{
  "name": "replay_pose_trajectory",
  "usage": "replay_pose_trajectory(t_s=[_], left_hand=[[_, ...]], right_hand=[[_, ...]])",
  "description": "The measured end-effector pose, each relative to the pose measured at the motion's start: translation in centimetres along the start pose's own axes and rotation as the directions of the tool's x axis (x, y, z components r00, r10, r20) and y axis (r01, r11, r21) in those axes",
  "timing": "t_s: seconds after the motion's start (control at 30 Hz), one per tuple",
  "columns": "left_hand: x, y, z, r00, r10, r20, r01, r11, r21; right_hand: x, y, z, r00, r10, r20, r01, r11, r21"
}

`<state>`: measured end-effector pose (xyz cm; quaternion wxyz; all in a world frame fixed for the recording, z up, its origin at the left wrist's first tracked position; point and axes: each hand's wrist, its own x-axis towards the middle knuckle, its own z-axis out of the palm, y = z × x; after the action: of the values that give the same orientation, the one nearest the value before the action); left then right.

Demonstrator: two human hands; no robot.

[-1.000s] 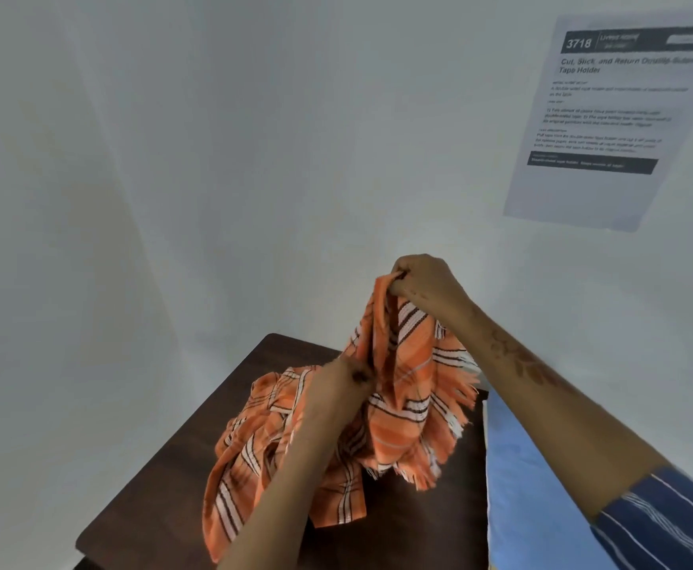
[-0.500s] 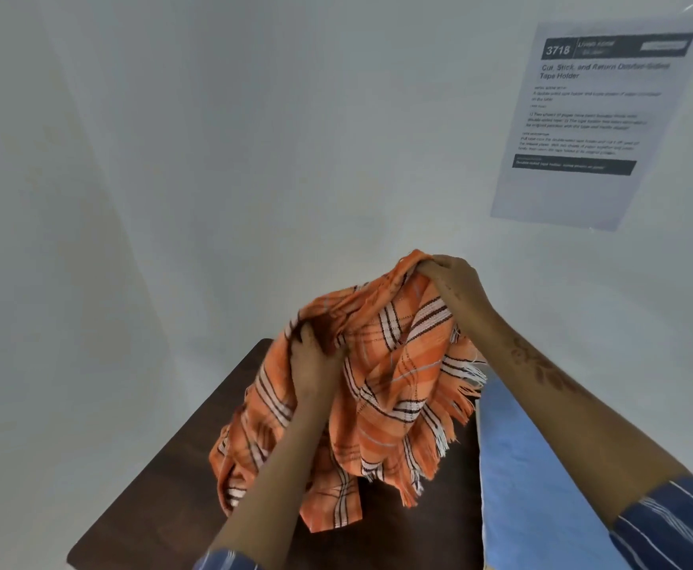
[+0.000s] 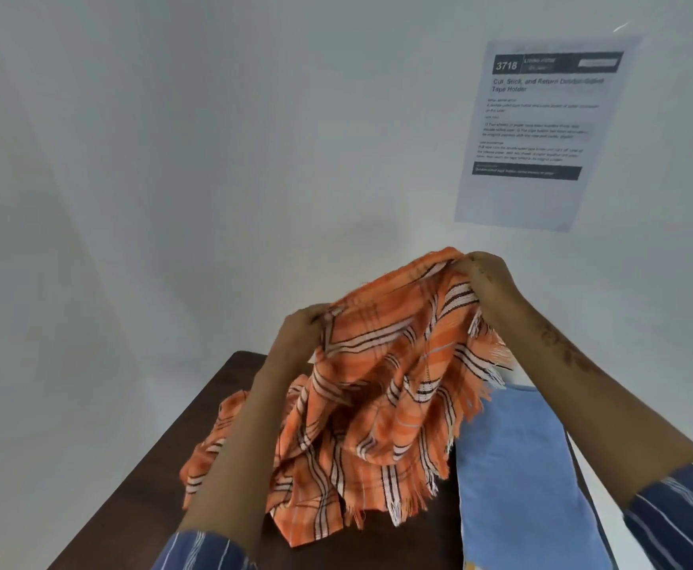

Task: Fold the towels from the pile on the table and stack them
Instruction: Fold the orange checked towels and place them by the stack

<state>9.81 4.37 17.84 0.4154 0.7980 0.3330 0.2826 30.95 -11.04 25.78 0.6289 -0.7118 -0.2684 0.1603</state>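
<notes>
Right hand (image 3: pixel 487 281) raised above the far part of the tabletop (image 3: pixel 221 388), fingers curled, pinching the top edge of the orange plaid towel (image 3: pixel 382 388) at its highest point; a dark patterned mark shows along that forearm. Left hand (image 3: pixel 301 337) lower and nearer, fingers closed round the same edge further along, so the edge runs taut and slanting between the two grips. Cloth hangs from that edge in loose folds, white and dark stripes crossing the orange, fringe (image 3: pixel 484 388) ragged along its right side and lower hem. Lower part of the orange fabric is bunched on the tabletop toward the left, behind the left forearm; cannot tell whether that heap is the same towel or a second one. Blue cloth (image 3: pixel 517 466) lies flat along the right edge of the tabletop, running toward the near edge, the orange fringe hanging just over its left margin. Tabletop is dark brown wood, its far left corner bare. Both sleeves (image 3: pixel 682 524) navy with thin pale stripes. Printed sheet (image 3: pixel 538 133) fixed to the pale wall at upper right, headed 3718, small print too blurred to read
</notes>
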Motion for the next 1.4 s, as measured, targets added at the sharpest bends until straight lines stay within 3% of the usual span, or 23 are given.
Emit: replay_pose_trajectory(t_s=[0.1,0.17,0.27,0.33,0.4,0.47,0.57,0.63,0.73,0.83,0.9,1.0,1.07,1.13,1.23,1.3,1.33,1.4], left_hand=[[-1.0,1.4,-0.5,0.972,0.077,-0.221,-0.027,0.975,0.219],[-1.5,2.3,-0.5,0.968,0.067,-0.244,-0.036,0.991,0.128],[-2.2,3.6,-0.3,0.98,0.121,-0.157,-0.131,0.99,-0.059],[-3.0,4.6,-0.2,0.972,0.181,-0.152,-0.199,0.973,-0.114],[-3.9,5.0,-0.3,0.947,0.256,-0.194,-0.284,0.949,-0.136],[-4.3,4.0,-0.3,0.942,0.301,-0.152,-0.317,0.944,-0.094],[-4.4,-0.8,0.9,0.976,0.216,-0.039,-0.206,0.962,0.18],[-4.9,-5.6,2.3,0.963,0.229,-0.143,-0.143,0.881,0.451],[-7.2,-11.7,3.7,0.96,0.069,-0.271,0.084,0.854,0.514],[-9.2,-12.3,3.8,0.922,-0.153,-0.355,0.289,0.882,0.372],[-8.8,-11.3,2.7,0.875,-0.323,-0.36,0.371,0.926,0.072],[-7.4,-10.2,0.0,0.927,-0.356,-0.12,0.31,0.905,-0.29],[-7.1,-8.9,-1.5,0.943,-0.333,-0.002,0.297,0.842,-0.451],[-6.9,-7.0,-2.3,0.954,-0.297,0.043,0.268,0.78,-0.565],[-6.3,-3.4,-2.6,0.97,-0.178,0.163,0.236,0.837,-0.493],[-5.9,-1.6,-2.3,0.961,-0.123,0.246,0.216,0.893,-0.395],[-5.7,-1.0,-2.1,0.956,-0.113,0.271,0.217,0.894,-0.392],[-5.6,0.1,-1.8,0.944,-0.153,0.293,0.261,0.89,-0.374]], right_hand=[[-0.2,1.4,0.1,0.996,0.026,0.087,-0.009,0.981,-0.195],[-1.3,1.6,0.9,0.965,-0.001,0.263,0.066,0.969,-0.239],[-3.7,1.2,3.1,0.809,0.007,0.588,0.221,0.924,-0.314],[-4.7,1.4,5.0,0.759,-0.005,0.652,0.306,0.886,-0.349],[-4.8,1.0,6.4,0.803,-0.103,0.587,0.35,0.879,-0.325],[-4.0,0.2,6.5,0.871,-0.165,0.462,0.332,0.892,-0.308],[-3.0,-1.0,6.1,0.904,-0.253,0.345,0.365,0.878,-0.31],[-2.5,-0.9,5.9,0.934,-0.251,0.252,0.312,0.919,-0.242],[-1.9,0.1,5.3,0.969,-0.215,0.122,0.234,0.957,-0.171],[-1.2,1.8,4.6,0.98,-0.181,0.084,0.195,0.959,-0.204],[-0.6,3.3,4.3,0.988,-0.152,0.039,0.156,0.945,-0.288],[0.3,5.6,3.8,0.994,-0.108,-0.014,0.093,0.905,-0.415],[-0.1,6.1,3.5,0.996,-0.036,0.087,0.068,0.911,-0.406],[-1.6,5.7,3.8,0.932,0.024,0.361,0.124,0.917,-0.38],[-5.3,4.6,5.4,0.657,0.088,0.749,0.354,0.84,-0.41],[-7.8,4.2,6.9,0.511,0.177,0.841,0.376,0.834,-0.404],[-8.6,4.2,7.6,0.49,0.18,0.853,0.382,0.836,-0.395],[-9.2,4.3,8.5,0.548,0.094,0.831,0.462,0.794,-0.394]])
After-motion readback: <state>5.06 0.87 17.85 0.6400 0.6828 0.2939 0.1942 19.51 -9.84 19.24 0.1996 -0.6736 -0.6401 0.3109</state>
